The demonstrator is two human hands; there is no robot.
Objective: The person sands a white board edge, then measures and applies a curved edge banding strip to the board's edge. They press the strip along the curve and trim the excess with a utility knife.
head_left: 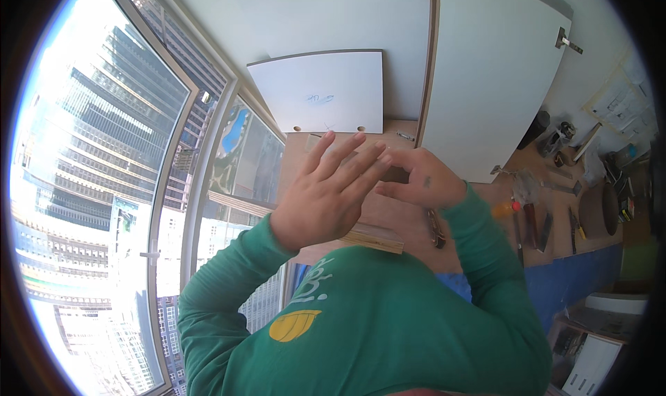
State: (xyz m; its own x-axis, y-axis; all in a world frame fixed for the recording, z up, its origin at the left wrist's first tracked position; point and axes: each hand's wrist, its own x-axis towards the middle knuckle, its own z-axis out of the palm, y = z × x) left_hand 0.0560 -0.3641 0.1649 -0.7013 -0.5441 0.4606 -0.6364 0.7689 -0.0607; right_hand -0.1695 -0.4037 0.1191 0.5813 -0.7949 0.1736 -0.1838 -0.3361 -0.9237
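Observation:
My left hand [329, 188] is raised over the wooden worktop, back upward, its fingers stretched and slightly spread. Beside it is my right hand [424, 179], thumb and forefinger apart, reaching toward the left fingertips. The hands overlap there, so some right fingers are hidden. Nothing held shows in either hand. Below them, close to my body, lies a plywood strip [374, 238]. A dark hand tool [436, 229], its kind unclear, lies under my right wrist. Beyond my hands a white panel [322, 91] with two round holes along its lower edge leans on the wall.
A tall white door panel [489, 77] with metal hinges stands right of centre. Several hand tools [533, 226] and a brown round container [598, 211] sit on the worktop [479, 240] at right. Windows [104, 188] line the left side. Blue covering [576, 278] hangs below the worktop.

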